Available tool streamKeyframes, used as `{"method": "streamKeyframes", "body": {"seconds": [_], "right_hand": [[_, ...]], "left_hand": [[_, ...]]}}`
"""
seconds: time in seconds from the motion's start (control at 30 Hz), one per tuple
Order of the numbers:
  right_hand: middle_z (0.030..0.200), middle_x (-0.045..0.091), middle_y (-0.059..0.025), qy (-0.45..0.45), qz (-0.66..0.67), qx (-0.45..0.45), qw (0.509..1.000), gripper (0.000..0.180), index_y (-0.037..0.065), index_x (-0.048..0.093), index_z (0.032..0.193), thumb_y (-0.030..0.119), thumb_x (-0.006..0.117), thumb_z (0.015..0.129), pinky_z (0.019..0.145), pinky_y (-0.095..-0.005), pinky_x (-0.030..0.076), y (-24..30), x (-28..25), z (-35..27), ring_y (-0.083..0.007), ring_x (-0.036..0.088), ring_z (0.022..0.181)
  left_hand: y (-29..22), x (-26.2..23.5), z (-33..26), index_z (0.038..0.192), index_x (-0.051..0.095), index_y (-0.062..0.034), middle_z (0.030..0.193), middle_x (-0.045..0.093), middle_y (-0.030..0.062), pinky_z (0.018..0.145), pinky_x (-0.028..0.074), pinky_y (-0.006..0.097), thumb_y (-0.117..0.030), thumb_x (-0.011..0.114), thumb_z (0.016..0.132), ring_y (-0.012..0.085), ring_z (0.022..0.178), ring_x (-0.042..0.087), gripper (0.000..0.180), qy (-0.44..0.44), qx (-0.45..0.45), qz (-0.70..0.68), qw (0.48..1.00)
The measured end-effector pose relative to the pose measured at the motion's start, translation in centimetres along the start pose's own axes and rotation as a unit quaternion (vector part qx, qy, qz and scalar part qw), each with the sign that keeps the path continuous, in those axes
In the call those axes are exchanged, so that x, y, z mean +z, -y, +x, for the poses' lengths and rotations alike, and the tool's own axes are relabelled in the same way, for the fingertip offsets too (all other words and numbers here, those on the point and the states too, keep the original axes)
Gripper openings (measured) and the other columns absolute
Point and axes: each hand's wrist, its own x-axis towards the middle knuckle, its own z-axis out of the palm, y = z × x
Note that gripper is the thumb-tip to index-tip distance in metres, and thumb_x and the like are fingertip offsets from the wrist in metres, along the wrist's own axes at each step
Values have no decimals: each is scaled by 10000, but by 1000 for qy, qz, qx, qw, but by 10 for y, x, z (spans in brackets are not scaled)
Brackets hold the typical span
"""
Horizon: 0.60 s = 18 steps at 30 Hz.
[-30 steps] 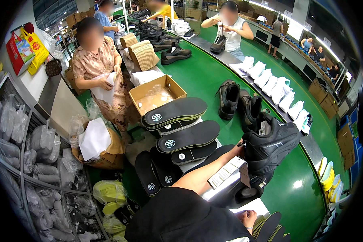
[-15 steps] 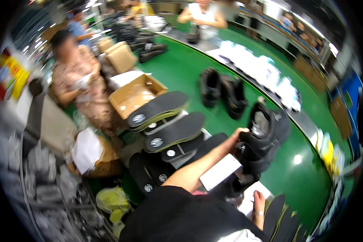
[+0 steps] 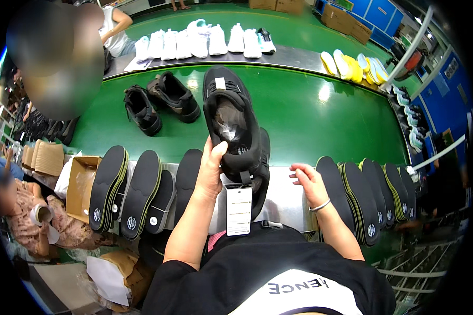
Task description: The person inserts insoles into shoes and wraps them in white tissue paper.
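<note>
**Shoe held up, insole not yet fitted**

Clamped in the left hand [image 3: 211, 169] is a black shoe [image 3: 235, 126], gripped at the heel side with fingers wrapped round the collar and the opening turned upward. A white tag [image 3: 239, 210] hangs from the heel. The right hand [image 3: 306, 178] is held empty, fingers loosely spread, just right of the shoe and above the steel ledge [image 3: 284, 202].

Inside the shoe, crumpled clear stuffing can be seen; no insole appears to be seated there. The work is therefore judged to be at an early stage for this shoe: it has been picked up, but whatever is to be put in or checked is still left. Two more black shoes [image 3: 160, 102] wait left of the held shoe on the green belt [image 3: 320, 121].

Room is judged tight beside the shoe. Stacked black insoles [image 3: 134, 189] lie close on its left, and a second row [image 3: 368, 194] close on its right, both overhanging the ledge edge. Beyond the shoe the belt is bare and wide. Behind that, white sneakers [image 3: 205, 42] line the far rail, well apart.
</note>
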Motion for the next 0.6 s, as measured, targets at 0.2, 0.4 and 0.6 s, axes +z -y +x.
{"method": "streamKeyframes", "body": {"seconds": [0.2,0.4,0.6], "right_hand": [[1129,463,-100,-20,85,-74,993,468,9,380,1196,236,535,818,837,-286,385,54,11,1,-178,467,1013],[1213,377,-142,-29,58,-41,997,641,-15,263,1257,150,591,731,928,-314,316,55,-20,-6,-212,391,1093],[1119,470,-106,-59,79,-27,995,571,-39,352,1207,5,490,654,900,-265,347,9,-41,-6,-171,453,1029]], "left_hand": [[28,45,-7,1268,254,-34,1151,409,107,897,347,314,-310,603,719,193,1045,418,707,71,47,-36,996],[77,76,-16,1329,25,-41,1302,92,196,1017,173,382,-400,604,702,311,1242,111,926,175,6,149,973],[100,78,-2,1319,-44,-20,1336,181,178,999,202,315,-280,629,718,252,1235,208,940,249,-221,106,937]]}}
